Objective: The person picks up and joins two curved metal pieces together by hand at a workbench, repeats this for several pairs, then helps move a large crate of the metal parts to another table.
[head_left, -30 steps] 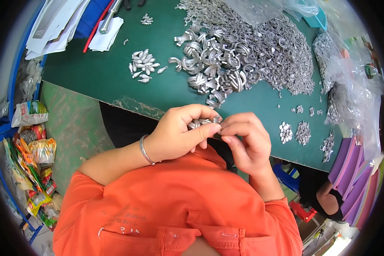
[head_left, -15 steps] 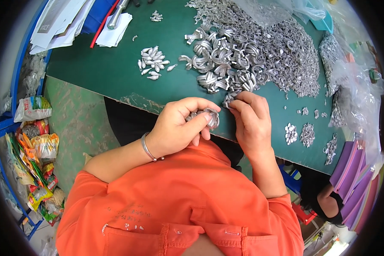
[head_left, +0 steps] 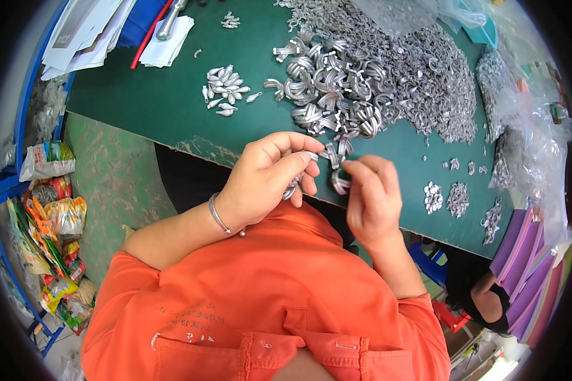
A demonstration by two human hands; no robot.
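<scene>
My left hand (head_left: 264, 174), fingers curled, holds several ribbed, curved silver metal pieces (head_left: 290, 189), partly hidden in the palm. Its thumb and index finger reach another such piece (head_left: 330, 155) at the table's near edge; I cannot tell whether they grip it. Just to the right, my right hand (head_left: 374, 197) pinches a similar curved metal piece (head_left: 340, 185) between thumb and fingertips. Beyond both hands lies a heap of these curved pieces (head_left: 330, 79) on the green table (head_left: 152, 95).
Small silver parts (head_left: 435, 82) form a large heap at the far right. Teardrop-shaped silver pieces (head_left: 225, 86) lie left of the curved ones. Little groups of parts (head_left: 457, 200) sit at right, near plastic bags (head_left: 534, 140). Papers (head_left: 86, 32) are far left; another person (head_left: 489, 298) sits lower right.
My right hand has drawn slightly toward me from the heap's near edge, with a curved piece now showing at its fingertips. My left fingers have shifted, and the held pieces sit lower in the palm.
</scene>
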